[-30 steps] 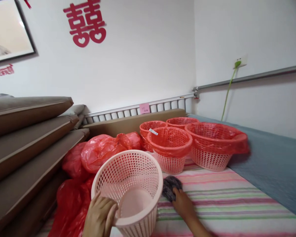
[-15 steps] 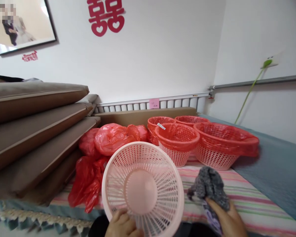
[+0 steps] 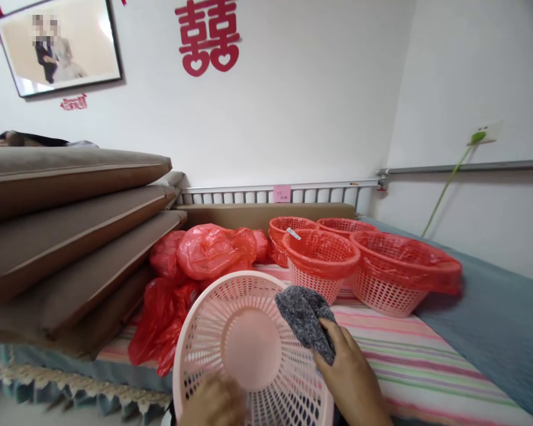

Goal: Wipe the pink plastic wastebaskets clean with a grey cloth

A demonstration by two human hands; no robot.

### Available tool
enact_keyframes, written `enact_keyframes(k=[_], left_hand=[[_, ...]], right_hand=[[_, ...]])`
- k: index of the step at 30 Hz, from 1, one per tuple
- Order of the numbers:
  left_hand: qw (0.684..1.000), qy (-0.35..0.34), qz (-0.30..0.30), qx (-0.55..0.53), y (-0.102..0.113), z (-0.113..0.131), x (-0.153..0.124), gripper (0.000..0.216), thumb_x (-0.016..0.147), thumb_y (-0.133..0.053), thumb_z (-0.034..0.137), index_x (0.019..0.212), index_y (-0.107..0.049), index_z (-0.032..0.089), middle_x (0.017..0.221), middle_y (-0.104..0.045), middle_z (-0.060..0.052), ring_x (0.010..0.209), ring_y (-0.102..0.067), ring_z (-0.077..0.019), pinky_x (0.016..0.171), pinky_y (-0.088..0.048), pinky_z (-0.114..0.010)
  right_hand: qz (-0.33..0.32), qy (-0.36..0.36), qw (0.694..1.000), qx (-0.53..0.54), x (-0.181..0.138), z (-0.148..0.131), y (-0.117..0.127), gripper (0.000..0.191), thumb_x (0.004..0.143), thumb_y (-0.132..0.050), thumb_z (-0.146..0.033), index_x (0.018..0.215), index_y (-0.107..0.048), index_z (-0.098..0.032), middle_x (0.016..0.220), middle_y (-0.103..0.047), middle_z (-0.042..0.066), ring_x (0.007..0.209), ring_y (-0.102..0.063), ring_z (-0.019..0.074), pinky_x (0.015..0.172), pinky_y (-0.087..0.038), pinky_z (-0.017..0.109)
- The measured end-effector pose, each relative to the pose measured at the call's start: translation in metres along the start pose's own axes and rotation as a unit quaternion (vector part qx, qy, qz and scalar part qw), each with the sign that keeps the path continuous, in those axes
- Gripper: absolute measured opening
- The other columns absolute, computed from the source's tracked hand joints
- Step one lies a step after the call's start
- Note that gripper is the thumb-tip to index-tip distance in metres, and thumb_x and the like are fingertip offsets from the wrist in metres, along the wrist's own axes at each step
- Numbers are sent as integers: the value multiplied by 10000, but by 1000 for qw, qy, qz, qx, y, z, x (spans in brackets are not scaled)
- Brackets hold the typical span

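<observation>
A pale pink plastic basket (image 3: 253,349) with slotted sides faces me, tilted so that its inside shows. My left hand (image 3: 215,402) is at the basket's near side, smeared by motion, so whether it grips the rim cannot be made out. A dark grey fuzzy cloth (image 3: 308,316) is bunched in my right hand (image 3: 346,361), whose thumb and fingers close round it. The cloth overlaps the basket's right rim and inner wall from my viewpoint.
Behind the basket stand several baskets lined with red bags, among them a middle one (image 3: 322,278) and a large right one (image 3: 391,290). Crumpled red plastic bags (image 3: 215,251) lie left of them. Stacked brown cushions (image 3: 80,236) fill the left side. A striped sheet (image 3: 426,355) covers the bed.
My right hand has brought the grey cloth left and up, from beside the basket to its right rim. My left hand has blurred with motion. The view has shifted slightly.
</observation>
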State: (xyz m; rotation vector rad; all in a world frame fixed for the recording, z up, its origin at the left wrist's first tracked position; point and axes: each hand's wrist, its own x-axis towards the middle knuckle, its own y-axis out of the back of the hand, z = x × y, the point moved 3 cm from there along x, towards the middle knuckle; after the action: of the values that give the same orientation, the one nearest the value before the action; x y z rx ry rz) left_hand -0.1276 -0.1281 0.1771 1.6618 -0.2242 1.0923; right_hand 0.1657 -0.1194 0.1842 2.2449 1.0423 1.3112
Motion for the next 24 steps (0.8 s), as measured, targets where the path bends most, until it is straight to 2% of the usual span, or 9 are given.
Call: enact_keyframes(k=[2,4,6,9,12,16,19,22,24], left_hand=[[996,71,52,32,26,-27,18,406,805,-634,307,1204,-565,274,1160,-666,-65,1115,-582,-234,988,-434,-376],[970,229,76,19,37,-56,36,610,779,-642,353,1334,-446,192,1366,-504,-140,1256,-460,-299,1053,-348,-497],[946,309,6,-101,28,-73,51,620,759,-635,362,1309,-470,126,1336,-530,-166,1228,-492,-310,1042,-367,-495],[899,340,-93,-259,6,-73,63,512,758,-587,274,1242,-537,116,1238,-618,-133,1160,-559,-273,1046,-381,-433],[884,339,-108,-302,-3,-62,68,506,738,-513,155,1243,-537,138,1250,-613,-106,1187,-541,-240,1076,-342,-409],[888,347,-114,-281,-6,-45,74,549,720,-507,106,1268,-521,134,1297,-575,-112,1247,-481,-260,1097,-304,-424],[905,296,-69,-297,-7,-32,87,445,763,-564,130,1204,-579,186,1251,-601,-104,1203,-510,-270,1067,-347,-431],[915,248,-21,-317,-6,-26,99,318,856,-571,266,1169,-576,211,1265,-564,-93,1139,-537,-240,991,-420,-450],[918,241,-13,-314,-4,-27,103,314,888,-538,325,1178,-550,205,1266,-540,-87,1094,-551,-223,933,-461,-451]], right_hand=[[-20,16,1000,-1,-7,4,1,418,732,-475,-246,1146,-528,-272,1104,-583,49,1030,-579,222,834,-496,346],[-29,27,999,-1,-14,13,-1,440,730,-488,-231,1166,-519,-275,1122,-580,44,1043,-578,213,846,-498,337],[-26,30,999,-3,-19,25,-4,449,735,-487,-219,1182,-509,-262,1127,-578,49,1060,-572,210,871,-491,339],[-15,29,999,-16,-20,40,-7,438,746,-472,-199,1180,-502,-250,1125,-580,52,1054,-573,208,868,-493,335],[1,49,998,-41,-10,34,-2,432,743,-486,-171,1168,-516,-247,1097,-586,55,1015,-574,219,842,-496,343],[15,148,987,-59,16,-21,7,618,706,-524,-74,1289,-461,-271,1116,-556,65,1041,-514,243,910,-445,414],[-7,250,967,-36,32,-82,8,781,688,-483,20,1390,-348,-296,1190,-520,71,1122,-443,241,960,-390,420],[-65,314,947,-26,37,-130,2,708,759,-465,-5,1361,-384,-369,1168,-550,42,1042,-461,233,879,-407,398],[-89,310,946,-19,36,-145,-3,613,799,-465,-40,1312,-446,-374,1134,-572,31,989,-473,221,848,-407,379]])
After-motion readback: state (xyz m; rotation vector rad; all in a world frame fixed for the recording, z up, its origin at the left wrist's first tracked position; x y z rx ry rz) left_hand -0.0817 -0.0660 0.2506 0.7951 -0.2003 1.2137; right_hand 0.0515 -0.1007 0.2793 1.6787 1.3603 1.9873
